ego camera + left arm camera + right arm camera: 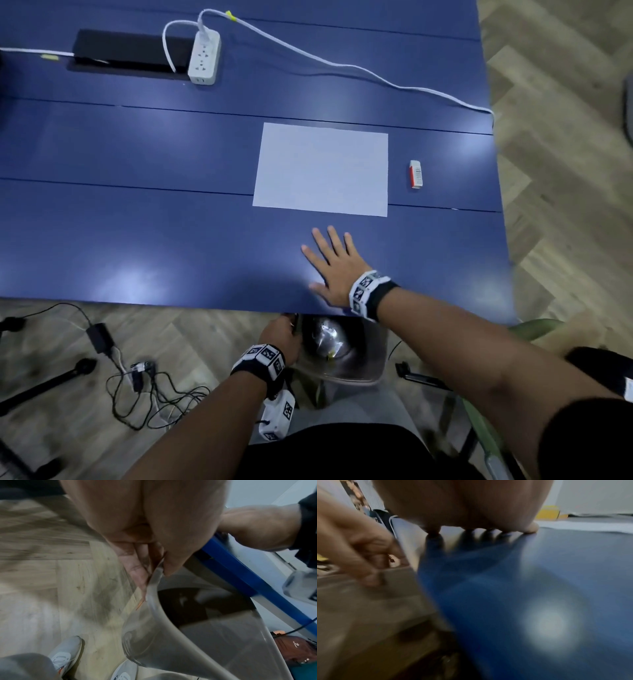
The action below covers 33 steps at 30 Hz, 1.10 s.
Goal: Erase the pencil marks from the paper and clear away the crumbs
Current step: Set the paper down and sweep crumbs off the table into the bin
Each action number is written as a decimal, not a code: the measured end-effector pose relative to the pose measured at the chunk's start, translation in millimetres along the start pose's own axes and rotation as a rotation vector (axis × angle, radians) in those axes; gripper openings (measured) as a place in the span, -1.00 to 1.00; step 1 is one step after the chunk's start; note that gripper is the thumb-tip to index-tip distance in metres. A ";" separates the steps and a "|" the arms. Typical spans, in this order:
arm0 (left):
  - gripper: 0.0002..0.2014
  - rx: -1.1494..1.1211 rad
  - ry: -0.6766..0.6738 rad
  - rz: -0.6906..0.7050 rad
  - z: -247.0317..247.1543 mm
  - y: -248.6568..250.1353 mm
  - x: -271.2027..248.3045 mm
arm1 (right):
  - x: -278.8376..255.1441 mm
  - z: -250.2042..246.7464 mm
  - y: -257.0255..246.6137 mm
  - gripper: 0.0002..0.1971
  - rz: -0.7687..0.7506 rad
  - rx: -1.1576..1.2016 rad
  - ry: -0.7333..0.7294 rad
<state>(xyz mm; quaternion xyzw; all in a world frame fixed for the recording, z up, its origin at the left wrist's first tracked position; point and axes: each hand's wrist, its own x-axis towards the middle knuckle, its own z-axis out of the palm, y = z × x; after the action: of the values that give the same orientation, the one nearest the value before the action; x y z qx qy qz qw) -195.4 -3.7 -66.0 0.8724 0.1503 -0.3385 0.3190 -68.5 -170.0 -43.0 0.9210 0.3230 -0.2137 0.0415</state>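
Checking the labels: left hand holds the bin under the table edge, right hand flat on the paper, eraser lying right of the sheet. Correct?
Not quite. The right hand lies flat on the blue table, short of the paper, as the head view shows. The rest holds.

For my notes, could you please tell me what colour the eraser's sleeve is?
The eraser has a white sleeve with a barcode and a red edge, best seen in the head view.

white paper [322, 169], dark blue table [137, 222], red-and-white eraser [416, 174], grey bin [346, 373], herringbone wood floor [555, 154]

White power strip [204, 56] and cable [342, 65] on blue table [137, 222]
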 end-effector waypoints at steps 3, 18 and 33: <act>-0.72 -0.019 0.010 0.018 -1.0 -1.7 0.2 | -13.0 17.3 -27.7 -0.22 -0.102 -0.028 0.007; -0.85 0.042 -0.011 -0.024 4.5 -7.4 8.9 | -89.0 20.6 94.1 -0.21 0.233 0.071 0.050; -0.77 0.004 0.023 -0.017 10.0 -10.9 12.0 | -126.7 63.2 -30.0 -0.23 -0.213 0.152 0.060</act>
<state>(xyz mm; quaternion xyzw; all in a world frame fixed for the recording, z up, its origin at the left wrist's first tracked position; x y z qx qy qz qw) -196.8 -1.5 -84.9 0.8756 0.1607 -0.3314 0.3124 -198.7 -233.1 -45.1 0.8880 0.4027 -0.2132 -0.0610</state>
